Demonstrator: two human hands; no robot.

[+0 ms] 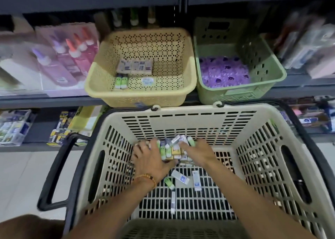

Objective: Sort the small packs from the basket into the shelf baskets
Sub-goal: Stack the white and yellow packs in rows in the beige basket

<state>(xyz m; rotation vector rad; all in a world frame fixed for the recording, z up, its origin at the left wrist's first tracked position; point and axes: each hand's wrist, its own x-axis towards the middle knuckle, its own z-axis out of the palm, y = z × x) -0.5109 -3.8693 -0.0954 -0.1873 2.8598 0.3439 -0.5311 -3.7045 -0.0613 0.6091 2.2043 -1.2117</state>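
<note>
Both hands reach into the beige shopping basket (199, 115), gathering a heap of small packs (174, 149). The left hand (151, 159) curls round one side, the right hand (199, 150) the other; fingertips are hidden. On the shelf (54, 101) behind stand a yellow basket (101, 86) and a green basket (272, 75), blurred.

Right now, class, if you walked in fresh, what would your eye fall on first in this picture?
First, two hands, left and right, gathering a heap of small packs at the far end of the big cream basket. Above it on the shelf sit a yellow basket holding a few packs and a green basket full of purple packets.
</note>
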